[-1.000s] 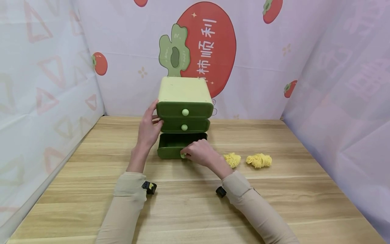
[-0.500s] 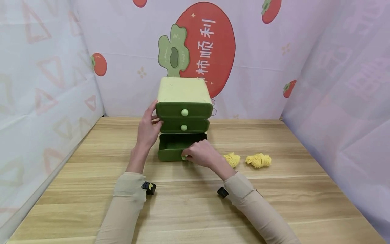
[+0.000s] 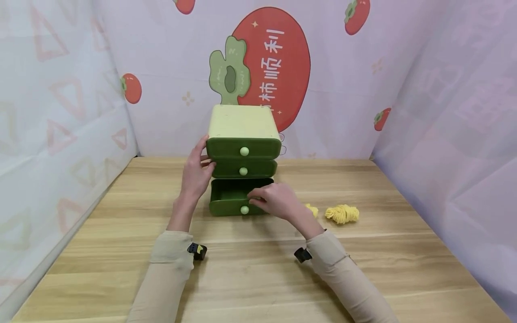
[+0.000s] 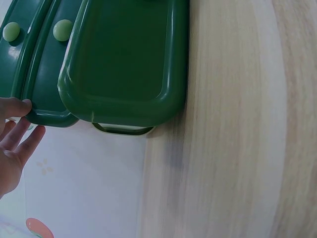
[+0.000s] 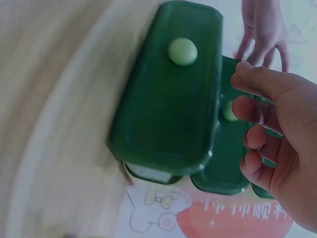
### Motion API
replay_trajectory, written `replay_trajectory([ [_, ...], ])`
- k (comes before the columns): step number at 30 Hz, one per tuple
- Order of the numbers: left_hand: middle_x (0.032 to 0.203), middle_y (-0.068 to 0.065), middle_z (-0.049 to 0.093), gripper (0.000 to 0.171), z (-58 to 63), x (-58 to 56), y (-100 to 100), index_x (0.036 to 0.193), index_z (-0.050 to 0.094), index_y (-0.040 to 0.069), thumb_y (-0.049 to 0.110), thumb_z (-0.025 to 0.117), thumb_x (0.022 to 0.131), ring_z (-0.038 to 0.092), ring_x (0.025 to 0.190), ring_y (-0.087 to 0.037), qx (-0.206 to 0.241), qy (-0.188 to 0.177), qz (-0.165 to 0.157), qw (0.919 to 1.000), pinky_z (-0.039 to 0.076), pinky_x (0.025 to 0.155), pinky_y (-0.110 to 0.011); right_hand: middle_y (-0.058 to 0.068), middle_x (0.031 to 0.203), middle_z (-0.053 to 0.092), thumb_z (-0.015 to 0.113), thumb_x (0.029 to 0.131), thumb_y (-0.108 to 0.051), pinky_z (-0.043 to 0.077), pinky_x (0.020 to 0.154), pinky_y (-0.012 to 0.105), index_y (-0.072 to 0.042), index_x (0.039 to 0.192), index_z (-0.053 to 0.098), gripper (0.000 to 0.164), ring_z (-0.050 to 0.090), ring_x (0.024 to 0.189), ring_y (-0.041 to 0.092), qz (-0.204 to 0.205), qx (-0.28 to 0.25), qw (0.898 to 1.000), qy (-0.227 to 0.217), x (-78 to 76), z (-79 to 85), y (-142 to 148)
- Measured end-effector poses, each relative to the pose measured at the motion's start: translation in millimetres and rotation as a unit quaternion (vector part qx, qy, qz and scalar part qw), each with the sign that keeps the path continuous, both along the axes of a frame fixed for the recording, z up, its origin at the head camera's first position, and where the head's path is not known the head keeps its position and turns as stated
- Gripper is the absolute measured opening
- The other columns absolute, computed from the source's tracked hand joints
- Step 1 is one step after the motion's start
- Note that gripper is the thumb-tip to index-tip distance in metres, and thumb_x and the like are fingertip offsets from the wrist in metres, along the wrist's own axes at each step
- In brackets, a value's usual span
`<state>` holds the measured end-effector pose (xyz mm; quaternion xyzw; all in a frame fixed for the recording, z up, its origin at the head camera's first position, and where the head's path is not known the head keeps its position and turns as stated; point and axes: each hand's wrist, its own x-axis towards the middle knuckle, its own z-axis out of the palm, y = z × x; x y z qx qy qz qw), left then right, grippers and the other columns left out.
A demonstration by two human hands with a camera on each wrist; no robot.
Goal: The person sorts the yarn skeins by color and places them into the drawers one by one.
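Note:
A small cabinet [image 3: 244, 122] with a cream top and green drawer fronts stands on the table. Its bottom drawer [image 3: 226, 207] is pulled out and shows a dark green inside. My left hand [image 3: 195, 175] touches the cabinet's left side, thumb near the middle drawer's [image 4: 49, 79] edge and fingers fairly straight. My right hand [image 3: 278, 201] hovers just right of the bottom drawer's round knob [image 5: 183, 51], fingers loosely bent and holding nothing. The top drawer [image 3: 226, 148] is closed.
Two yellow yarn bundles [image 3: 342, 214] lie on the wooden table [image 3: 250, 278] to the right; my right wrist partly hides the nearer one [image 3: 312, 210]. A printed cloth backdrop [image 3: 169, 121] rises behind, and cloth walls flank both sides.
The bottom drawer came slightly further forward. My right hand then let go of its knob and moved a little up and right. The left hand stays at the cabinet's side.

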<state>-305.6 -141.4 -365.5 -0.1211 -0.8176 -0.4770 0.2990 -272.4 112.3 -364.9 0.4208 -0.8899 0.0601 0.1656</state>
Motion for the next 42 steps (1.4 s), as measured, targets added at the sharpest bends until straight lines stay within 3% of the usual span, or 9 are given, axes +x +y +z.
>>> replay_trajectory([
  [8,0.151,-0.011,0.045,0.081,-2.9,0.1,1,0.155,0.035,0.027,-0.011,0.063,0.089,0.068,0.106,-0.037,-0.003,-0.001,-0.002,1.0,0.06,0.091,-0.046,-0.008,0.075,0.073,0.069,0.093,-0.035,0.034,0.04,0.021,-0.023,0.109,0.076,0.021,0.057,0.053,0.005,-0.025,-0.019,0.999,-0.007,-3.4,6.0,23],
  [17,0.148,-0.014,0.047,0.079,-3.8,3.6,-2,0.155,0.035,0.025,-0.01,0.063,0.09,0.068,0.107,-0.038,-0.008,-0.009,0.002,0.9999,0.059,0.091,-0.048,-0.009,0.073,0.064,0.069,0.093,-0.034,0.037,0.05,0.021,-0.019,0.118,0.073,0.03,0.051,0.061,0.003,-0.054,-0.04,0.995,-0.078,1.5,13.9,48],
  [26,0.144,-0.016,0.05,0.079,-6.1,3.7,-2,0.155,0.036,0.023,-0.011,0.063,0.089,0.068,0.106,-0.038,-0.008,-0.003,0.0,1.0,0.059,0.091,-0.047,-0.008,0.075,0.064,0.071,0.092,-0.033,0.042,0.053,0.023,-0.018,0.118,0.073,0.029,0.052,0.062,0.003,-0.067,-0.042,0.994,-0.08,-2.2,6.8,80],
  [34,0.146,-0.014,0.049,0.079,-4.4,2.2,-3,0.155,0.036,0.026,-0.01,0.063,0.089,0.068,0.105,-0.038,-0.003,-0.002,-0.002,1.0,0.06,0.09,-0.047,-0.007,0.078,0.061,0.07,0.093,-0.037,0.041,0.056,0.024,-0.018,0.125,0.069,0.038,0.049,0.063,0.006,-0.112,-0.015,0.978,-0.174,-10.4,8.0,114],
  [42,0.144,-0.015,0.051,0.079,-2.2,0.5,-2,0.154,0.037,0.025,-0.011,0.063,0.089,0.068,0.105,-0.038,-0.001,0.005,-0.001,1.0,0.06,0.091,-0.047,-0.005,0.083,0.063,0.071,0.091,-0.037,0.044,0.062,0.026,-0.014,0.125,0.069,0.041,0.053,0.069,0.009,-0.104,0.001,0.966,-0.238,-20.3,4.4,135],
])
